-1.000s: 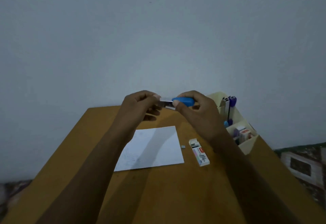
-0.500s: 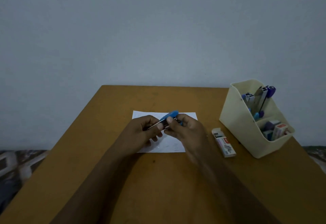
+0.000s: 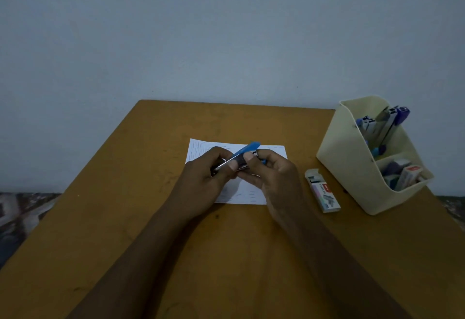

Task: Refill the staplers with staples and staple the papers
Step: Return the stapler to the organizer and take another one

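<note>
While both hands meet above the middle of the table (image 3: 151,218), the items stand as follows.

Item: blue stapler (image 3: 249,148). Held in the air just over the paper, between the two hands. Its blue top is swung up and points to the far right; the metal part below runs back into the left hand.

Item: left hand (image 3: 208,175). Fingers curled round the metal end of the stapler, thumb pressed on top of it.

Item: right hand (image 3: 276,178). Thumb and curled fingers pinch the stapler's front end from the right. Whether a strip of staples sits between the fingertips, I cannot tell.

Item: paper (image 3: 201,149). One white sheet with faint rows of marks, flat on the table, partly hidden beneath the hands.

Item: staple box (image 3: 324,195). Small, lying flat to the right of the paper, near the organiser, far flap open.

Item: organiser (image 3: 344,165). Cream, at the table's right edge, two compartments. The tall rear one holds more staplers (image 3: 388,122), standing on end, blue and purple. The low front one holds small boxes (image 3: 409,176).

Item: wall (image 3: 226,29). Plain, pale, behind the table.
</note>
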Demonstrator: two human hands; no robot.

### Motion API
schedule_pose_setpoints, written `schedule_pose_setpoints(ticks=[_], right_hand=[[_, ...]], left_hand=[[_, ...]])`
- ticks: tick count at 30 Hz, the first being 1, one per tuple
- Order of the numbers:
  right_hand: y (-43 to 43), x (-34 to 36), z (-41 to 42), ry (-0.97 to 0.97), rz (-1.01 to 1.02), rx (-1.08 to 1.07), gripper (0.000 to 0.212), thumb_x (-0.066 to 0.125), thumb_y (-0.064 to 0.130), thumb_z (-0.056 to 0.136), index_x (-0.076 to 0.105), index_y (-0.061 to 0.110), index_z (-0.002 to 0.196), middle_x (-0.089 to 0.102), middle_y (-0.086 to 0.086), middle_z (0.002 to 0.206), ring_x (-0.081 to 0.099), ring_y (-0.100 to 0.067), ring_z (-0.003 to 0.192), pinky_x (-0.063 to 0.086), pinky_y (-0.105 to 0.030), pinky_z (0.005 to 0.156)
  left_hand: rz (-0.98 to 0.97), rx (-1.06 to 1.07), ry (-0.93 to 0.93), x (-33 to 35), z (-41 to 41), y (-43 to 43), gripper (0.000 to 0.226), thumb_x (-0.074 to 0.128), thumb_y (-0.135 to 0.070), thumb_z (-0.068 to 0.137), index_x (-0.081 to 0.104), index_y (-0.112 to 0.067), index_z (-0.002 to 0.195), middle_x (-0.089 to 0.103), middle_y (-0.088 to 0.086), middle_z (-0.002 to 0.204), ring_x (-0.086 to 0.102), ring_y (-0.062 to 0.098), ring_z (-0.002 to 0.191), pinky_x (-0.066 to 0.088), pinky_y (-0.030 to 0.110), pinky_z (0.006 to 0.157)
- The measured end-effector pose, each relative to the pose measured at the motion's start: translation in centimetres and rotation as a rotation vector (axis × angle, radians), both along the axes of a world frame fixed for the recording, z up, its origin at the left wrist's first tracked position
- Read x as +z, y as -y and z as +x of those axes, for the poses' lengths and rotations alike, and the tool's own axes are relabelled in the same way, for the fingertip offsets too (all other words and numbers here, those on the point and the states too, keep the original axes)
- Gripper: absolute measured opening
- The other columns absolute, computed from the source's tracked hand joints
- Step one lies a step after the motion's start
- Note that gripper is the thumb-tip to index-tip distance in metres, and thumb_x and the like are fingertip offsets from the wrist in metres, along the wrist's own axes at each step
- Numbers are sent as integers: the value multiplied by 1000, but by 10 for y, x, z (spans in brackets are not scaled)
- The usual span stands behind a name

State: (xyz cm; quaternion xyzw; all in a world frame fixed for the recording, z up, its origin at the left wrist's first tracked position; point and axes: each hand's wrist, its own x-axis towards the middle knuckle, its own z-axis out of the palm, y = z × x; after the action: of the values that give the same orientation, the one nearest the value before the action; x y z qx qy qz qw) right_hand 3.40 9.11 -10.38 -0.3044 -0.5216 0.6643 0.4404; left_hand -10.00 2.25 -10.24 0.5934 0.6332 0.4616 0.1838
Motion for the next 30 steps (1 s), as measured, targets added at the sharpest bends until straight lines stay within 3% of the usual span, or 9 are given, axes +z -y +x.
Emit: schedule_pose_setpoints(ticks=[6,11,18,22,30], right_hand=[[-3,1,2,-17,-17,86,19,49,9,94,61,1,107,71,-11,96,70,-22,91,56,-29,81],[-2,2,2,-12,-29,98,20,45,7,96,63,14,99,74,3,87,70,-15,89,55,-22,74],[2,1,0,36,27,-61,16,52,9,93,60,0,102,69,-14,101,69,-23,91,57,-32,76],[7,3,-2,78,108,-140,6,54,0,89,59,0,88,69,-9,87,70,-15,77,56,-23,61],[12,0,-6,195,198,-228,21,51,4,89,57,14,72,64,4,75,66,-2,65,50,-14,50]], left_hand=[[1,10,14,-1,2,1,11,50,-24,98,59,-18,100,67,-6,83,56,4,70,42,14,61],[-15,15,23,-2,3,2,10,49,-23,98,57,-18,102,65,-7,82,57,9,72,42,15,60],[-16,23,-22,1,8,2,16,44,-27,100,58,-18,103,66,-6,85,55,6,72,42,13,59],[-21,36,-42,0,11,3,19,46,-32,99,58,-17,99,65,-5,82,54,4,69,38,10,58],[-59,14,-44,-2,15,2,20,44,-34,99,55,-17,98,65,-2,82,56,8,67,40,13,59]])
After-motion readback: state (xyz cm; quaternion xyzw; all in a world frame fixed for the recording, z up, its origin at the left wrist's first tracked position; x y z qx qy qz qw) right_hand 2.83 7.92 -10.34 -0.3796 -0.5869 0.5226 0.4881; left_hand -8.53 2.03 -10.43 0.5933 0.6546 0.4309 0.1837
